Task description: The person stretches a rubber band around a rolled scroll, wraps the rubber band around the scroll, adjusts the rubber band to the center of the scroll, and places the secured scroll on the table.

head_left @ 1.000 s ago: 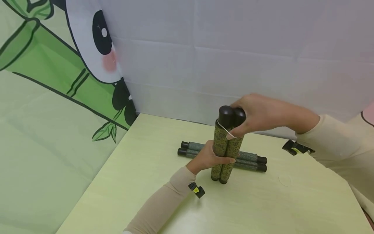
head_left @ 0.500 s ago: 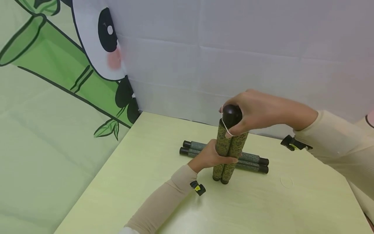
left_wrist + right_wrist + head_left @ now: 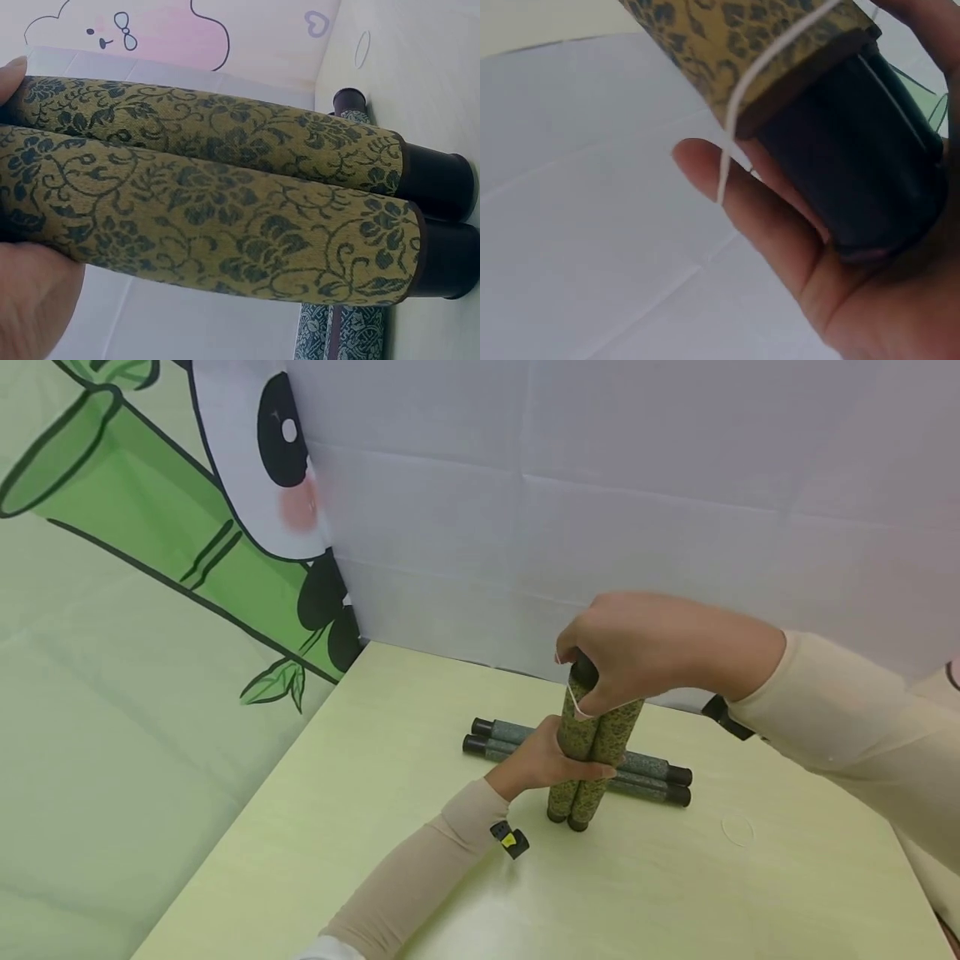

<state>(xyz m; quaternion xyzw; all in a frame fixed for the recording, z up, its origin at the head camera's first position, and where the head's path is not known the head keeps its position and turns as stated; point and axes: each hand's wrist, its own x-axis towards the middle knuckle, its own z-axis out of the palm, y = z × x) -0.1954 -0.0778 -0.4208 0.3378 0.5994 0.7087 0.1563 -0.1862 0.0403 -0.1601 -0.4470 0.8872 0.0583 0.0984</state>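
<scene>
Two olive-gold patterned scrolls point(image 3: 613, 727) with black ends stand side by side, slightly tilted, above the table. My left hand point(image 3: 534, 762) grips both around the middle, its thumb across the front. In the left wrist view the gold scrolls point(image 3: 225, 195) run lengthwise, their lower black ends near the tabletop. Over the top ends is my right hand point(image 3: 648, 639), its fingers and thumb holding a white rubber band point(image 3: 573, 700) stretched. Seen from the right wrist, the rubber band point(image 3: 744, 82) loops over the thumb and crosses the patterned cloth; part of it is hidden.
Two green patterned scrolls point(image 3: 651, 766) lie side by side on the table point(image 3: 300, 827), behind the upright pair. Another thin pale ring point(image 3: 753, 833) lies at their right. A white cloth point(image 3: 435, 510) hangs behind the table, and a printed green one point(image 3: 112, 693) at the left.
My right hand has spread the rubber band wider and come down over the black top ends, covering more of them. My left hand keeps its grip on the gold scrolls.
</scene>
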